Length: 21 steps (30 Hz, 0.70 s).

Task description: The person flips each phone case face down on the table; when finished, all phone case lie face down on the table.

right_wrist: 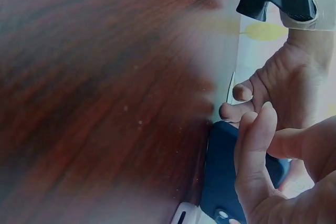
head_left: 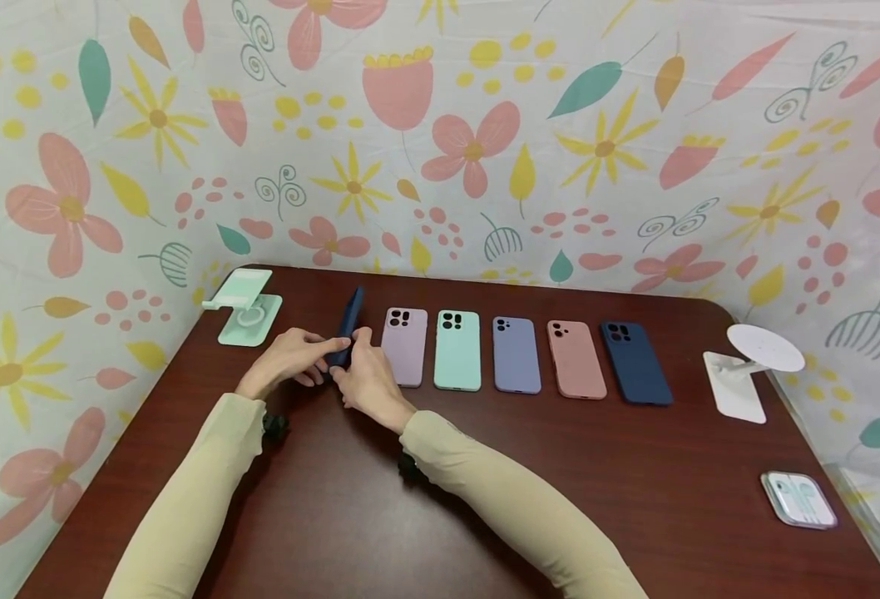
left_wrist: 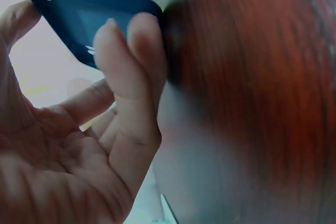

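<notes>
A dark blue phone case (head_left: 348, 316) stands on its edge at the left end of a row of phone cases, tilted up off its back. My left hand (head_left: 290, 358) holds it from the left, thumb and fingers at its near part. From the right, my right hand (head_left: 370, 378) grips the same case. In the left wrist view the case (left_wrist: 89, 17) shows a small pale mark, and fingertips (left_wrist: 139, 30) of the left hand overlap it. The right wrist view has the case (right_wrist: 220, 171) partly covered by the right hand's fingers.
To the right lie lilac (head_left: 404, 349), mint (head_left: 458, 353), periwinkle (head_left: 516, 356), pink (head_left: 577, 359) and navy (head_left: 636, 363) phone cases. A mint phone stand (head_left: 250, 320) is at the left, a white stand (head_left: 739, 391) at the right, with boxed earphones (head_left: 798, 501) nearer.
</notes>
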Motion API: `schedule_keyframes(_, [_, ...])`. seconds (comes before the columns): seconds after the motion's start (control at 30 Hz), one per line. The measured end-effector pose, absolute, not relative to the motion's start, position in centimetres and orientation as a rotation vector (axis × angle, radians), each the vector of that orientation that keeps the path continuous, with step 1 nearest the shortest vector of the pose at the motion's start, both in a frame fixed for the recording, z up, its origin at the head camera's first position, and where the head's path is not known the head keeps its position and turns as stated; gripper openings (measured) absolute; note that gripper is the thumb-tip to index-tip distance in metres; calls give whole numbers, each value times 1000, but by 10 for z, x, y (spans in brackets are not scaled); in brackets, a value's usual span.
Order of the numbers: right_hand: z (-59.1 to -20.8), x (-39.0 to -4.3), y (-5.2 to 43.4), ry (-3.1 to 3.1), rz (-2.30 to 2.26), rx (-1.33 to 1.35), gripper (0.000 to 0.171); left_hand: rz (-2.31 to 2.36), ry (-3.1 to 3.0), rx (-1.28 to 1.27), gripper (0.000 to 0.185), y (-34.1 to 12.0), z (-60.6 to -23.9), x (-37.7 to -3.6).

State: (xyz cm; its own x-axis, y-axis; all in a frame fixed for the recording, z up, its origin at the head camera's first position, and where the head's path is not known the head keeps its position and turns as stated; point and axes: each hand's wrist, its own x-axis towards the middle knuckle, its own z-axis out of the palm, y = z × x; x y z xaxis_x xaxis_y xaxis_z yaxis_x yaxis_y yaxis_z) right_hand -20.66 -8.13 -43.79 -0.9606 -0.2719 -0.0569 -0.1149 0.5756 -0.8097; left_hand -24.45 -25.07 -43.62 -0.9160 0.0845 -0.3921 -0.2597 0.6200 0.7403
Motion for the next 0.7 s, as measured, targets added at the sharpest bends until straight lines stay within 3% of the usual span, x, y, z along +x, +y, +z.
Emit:
schedule_keyframes(0.43, [-449, -216, -88, 2515, -1330, -247, 57, 1391, 2334, -75, 76, -266, -436, -246])
schedule_keyframes(0.7, [-454, -220, -91, 2463, -1326, -210, 52, 1550, 2400, -13, 50, -267, -422, -242])
